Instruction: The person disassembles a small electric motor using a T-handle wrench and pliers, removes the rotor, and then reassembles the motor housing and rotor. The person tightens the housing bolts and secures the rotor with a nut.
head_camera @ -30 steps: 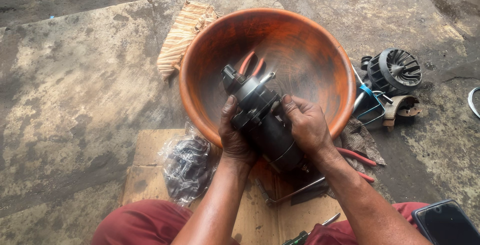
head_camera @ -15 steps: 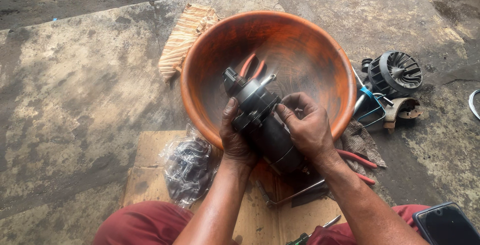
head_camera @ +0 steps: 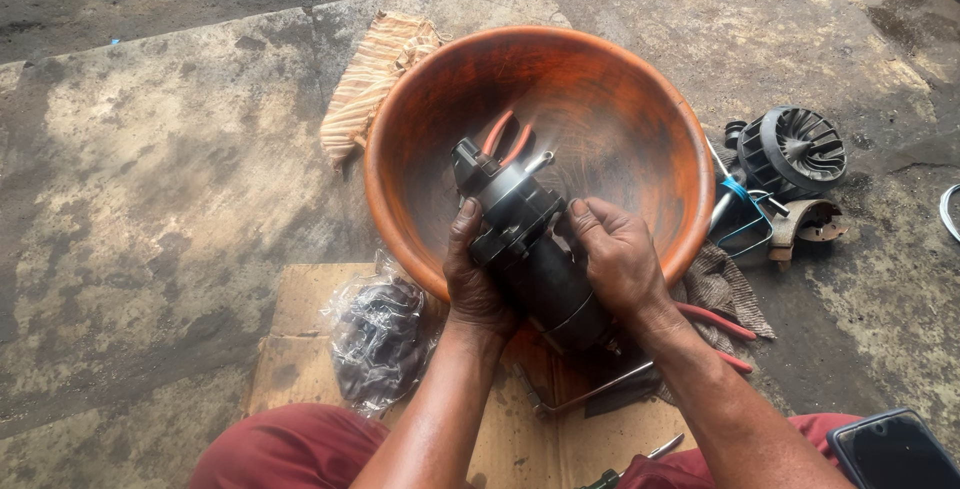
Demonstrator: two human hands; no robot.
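Note:
I hold a dark, greasy cylindrical motor [head_camera: 530,249] over the near rim of a large orange basin [head_camera: 640,119]. My left hand [head_camera: 472,274] grips its left side, thumb up on the grey metal head. My right hand [head_camera: 615,259] wraps the right side, fingers on the upper housing. The motor's head, with a small black block and a metal stud, points up and away into the basin. Red-handled pliers [head_camera: 500,134] lie inside the basin behind the motor.
A striped rag [head_camera: 375,74] lies at the basin's left rim. A black finned fan part [head_camera: 795,149] and metal bits sit right. A plastic bag of dark parts [head_camera: 380,334] rests on cardboard [head_camera: 300,329]. A wrench [head_camera: 590,394] and phone [head_camera: 890,449] lie near my legs.
The right hand's fingers have shifted on the motor's upper housing and now lie flatter around it. The motor and left hand have barely moved.

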